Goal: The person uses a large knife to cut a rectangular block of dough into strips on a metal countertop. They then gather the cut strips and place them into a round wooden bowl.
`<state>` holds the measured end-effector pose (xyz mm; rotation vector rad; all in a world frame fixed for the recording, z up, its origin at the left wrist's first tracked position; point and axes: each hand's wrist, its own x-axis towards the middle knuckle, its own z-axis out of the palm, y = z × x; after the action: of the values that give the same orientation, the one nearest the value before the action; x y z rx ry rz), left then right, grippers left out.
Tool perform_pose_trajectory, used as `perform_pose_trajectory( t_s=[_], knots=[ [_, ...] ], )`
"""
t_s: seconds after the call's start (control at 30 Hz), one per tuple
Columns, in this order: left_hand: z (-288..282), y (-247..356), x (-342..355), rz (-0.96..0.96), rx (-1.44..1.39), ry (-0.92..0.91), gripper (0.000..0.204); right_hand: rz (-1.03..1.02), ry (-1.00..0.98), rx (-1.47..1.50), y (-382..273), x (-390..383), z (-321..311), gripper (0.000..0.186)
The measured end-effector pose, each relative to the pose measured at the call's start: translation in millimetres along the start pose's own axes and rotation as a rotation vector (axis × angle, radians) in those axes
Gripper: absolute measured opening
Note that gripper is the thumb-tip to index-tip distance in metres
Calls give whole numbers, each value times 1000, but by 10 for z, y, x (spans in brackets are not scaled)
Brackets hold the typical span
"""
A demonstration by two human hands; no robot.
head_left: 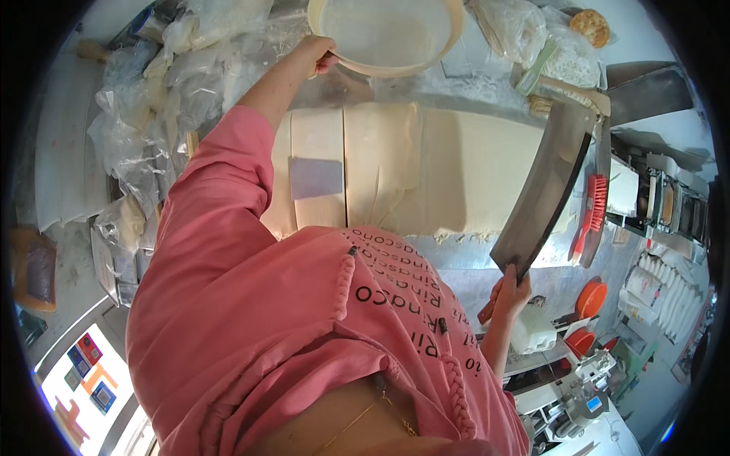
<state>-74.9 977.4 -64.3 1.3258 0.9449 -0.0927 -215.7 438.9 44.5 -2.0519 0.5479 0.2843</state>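
My left hand (315, 58) reaches to the back of the table, its fingers closed on the rim of a round, wood-rimmed sieve (394, 70). Low on the right, my right hand (508, 295) grips the handle of a long, broad-bladed knife (541, 194), whose blade points away from me and rests over the right end of the dough. Wide pale dough sheets (479, 175) lie folded across the table in front of me, with a straight cut line toward the left. A grey rectangular piece (316, 177) sits on the dough left of that line.
Clear plastic bags (129, 114) crowd the left side, and bagged noodles (569, 61) lie at the back right. A red brush (591, 213) is just right of the knife. Farther right are orange bowls (591, 298) and a machine (582, 399).
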Motion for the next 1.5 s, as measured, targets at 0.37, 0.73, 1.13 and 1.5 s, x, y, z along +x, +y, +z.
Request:
perform_pose_trajectory(
  t_s=[0.37,0.73,1.13,1.5],
  knots=[
    [1081,-890,-824,818,1111,64,26,-32,-32,91,124,-64,-42,17],
    [675,-848,-1240,1555,1122,-49,7,-45,-7,50,323,-165,-143,15],
    [671,-537,-1523,1285,992,-282,15,-118,255,-222,343,450,-726,21],
    [360,1752,-2360,1225,272,-234,5,-166,283,-355,449,1347,-1118,21]
  ],
)
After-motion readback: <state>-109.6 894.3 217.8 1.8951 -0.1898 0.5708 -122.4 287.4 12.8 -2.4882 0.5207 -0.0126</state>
